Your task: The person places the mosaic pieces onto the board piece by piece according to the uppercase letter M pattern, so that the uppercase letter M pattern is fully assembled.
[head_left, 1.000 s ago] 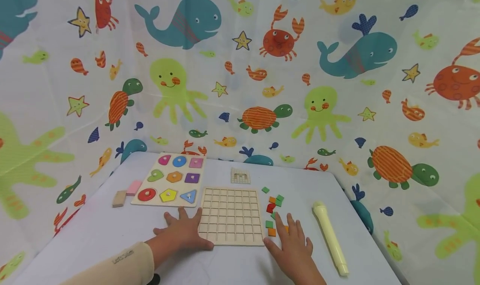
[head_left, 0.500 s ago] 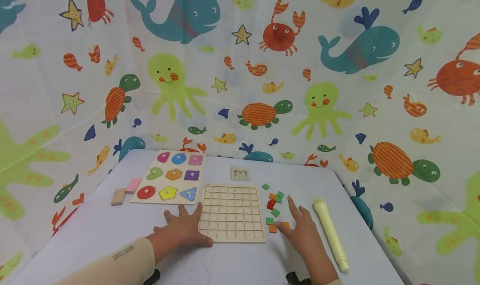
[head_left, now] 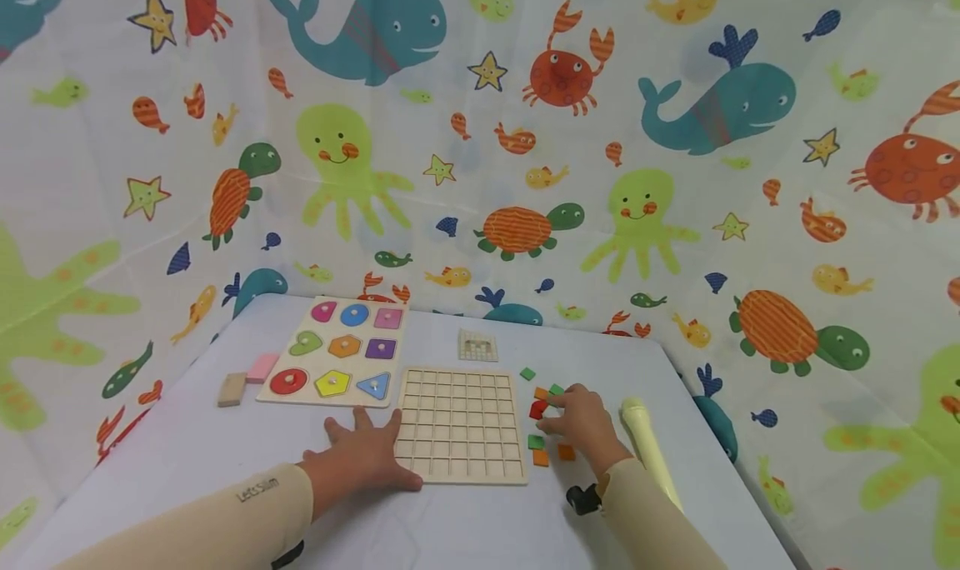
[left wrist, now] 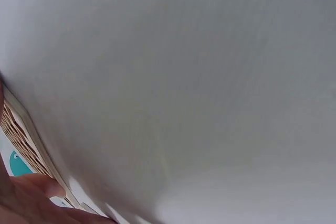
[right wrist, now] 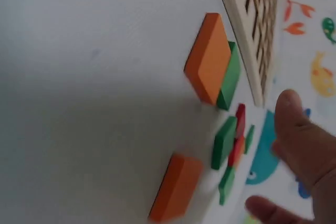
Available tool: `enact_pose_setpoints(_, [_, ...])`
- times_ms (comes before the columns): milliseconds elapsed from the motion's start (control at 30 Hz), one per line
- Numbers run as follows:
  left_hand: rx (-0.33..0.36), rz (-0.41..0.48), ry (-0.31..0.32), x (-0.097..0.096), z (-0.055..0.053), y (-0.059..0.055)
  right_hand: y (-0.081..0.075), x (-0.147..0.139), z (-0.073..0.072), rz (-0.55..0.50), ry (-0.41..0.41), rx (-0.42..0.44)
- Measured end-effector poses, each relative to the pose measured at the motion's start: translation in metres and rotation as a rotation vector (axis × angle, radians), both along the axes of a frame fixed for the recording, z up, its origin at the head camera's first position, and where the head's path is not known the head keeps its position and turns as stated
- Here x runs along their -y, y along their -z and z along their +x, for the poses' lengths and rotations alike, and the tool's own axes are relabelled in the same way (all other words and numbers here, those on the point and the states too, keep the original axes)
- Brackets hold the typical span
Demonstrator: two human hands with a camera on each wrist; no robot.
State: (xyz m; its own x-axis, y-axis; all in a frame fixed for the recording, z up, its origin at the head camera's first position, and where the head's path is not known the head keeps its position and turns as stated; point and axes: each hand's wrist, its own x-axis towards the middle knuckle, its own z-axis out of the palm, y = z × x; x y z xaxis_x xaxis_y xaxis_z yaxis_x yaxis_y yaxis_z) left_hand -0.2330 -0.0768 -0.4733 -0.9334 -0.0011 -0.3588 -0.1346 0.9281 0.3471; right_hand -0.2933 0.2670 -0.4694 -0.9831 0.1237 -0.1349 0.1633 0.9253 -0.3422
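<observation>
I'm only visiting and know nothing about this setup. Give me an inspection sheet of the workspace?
Surface: white table, apparently cloth-covered.
Job's things: wooden grid board; loose green, orange and red tiles to its right.
Clutter: shape puzzle, pink block, tan block, small gridded card, pale yellow stick.
Left hand: fingers spread at the board's left edge.
Right hand: among the tiles, thumb and finger apart; whether it touches one is unclear.
Cables: nothing seen.
Surroundings: white backdrop printed with sea animals.
</observation>
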Motion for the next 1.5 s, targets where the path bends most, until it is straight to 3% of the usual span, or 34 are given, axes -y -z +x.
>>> enact_pose_setpoints(233, [0.013, -0.012, 0.009, -0.002, 0.001, 0.002, 0.011, 0.011, -0.01, 0.057, 0.057, 0.045])
enact_pose_setpoints(600, [0.029, 0.0, 0.008, -0.002, 0.005, 0.004, 0.019, 0.028, -0.016, 0.126, 0.031, 0.01])
enact_pose_setpoints(800, [0.015, -0.011, 0.019, -0.002, 0.004, 0.0, 0.019, 0.03, -0.019, 0.089, 0.053, 0.008])
enact_pose_setpoints(1033, [0.028, -0.007, 0.016, -0.002, 0.004, -0.001, 0.02, 0.03, -0.02, -0.027, 0.087, 0.026])
enact_pose_setpoints(1300, [0.017, -0.016, 0.014, 0.001, 0.003, 0.0, 0.018, 0.032, -0.017, -0.015, -0.012, -0.089])
enact_pose_setpoints(1500, [0.016, -0.011, 0.006, 0.002, 0.003, -0.001, 0.009, 0.04, -0.014, -0.017, -0.094, -0.117])
